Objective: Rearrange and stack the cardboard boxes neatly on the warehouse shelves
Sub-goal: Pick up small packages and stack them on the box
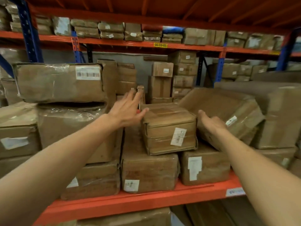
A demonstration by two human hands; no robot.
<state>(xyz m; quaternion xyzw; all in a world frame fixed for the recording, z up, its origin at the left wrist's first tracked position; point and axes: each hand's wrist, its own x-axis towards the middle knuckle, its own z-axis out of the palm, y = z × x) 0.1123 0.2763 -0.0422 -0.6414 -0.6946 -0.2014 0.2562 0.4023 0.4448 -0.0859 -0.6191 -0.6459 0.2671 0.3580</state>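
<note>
A small taped cardboard box (169,128) with a white label sits on top of two larger boxes (149,172) in the middle of the orange shelf (146,201). My left hand (128,110) is spread at the box's upper left corner, fingers straight, thumb touching its top edge. My right hand (211,122) lies at the box's right side, against a tilted box (228,110) that leans toward it. Its thumb points up and its fingers are hidden between the two boxes.
Tall stacks of wrapped boxes (60,82) rise at the left, and a big carton (280,111) stands at the right. More boxes fill the back row (162,79) and the upper shelf (112,31). Blue uprights (27,30) frame the rack.
</note>
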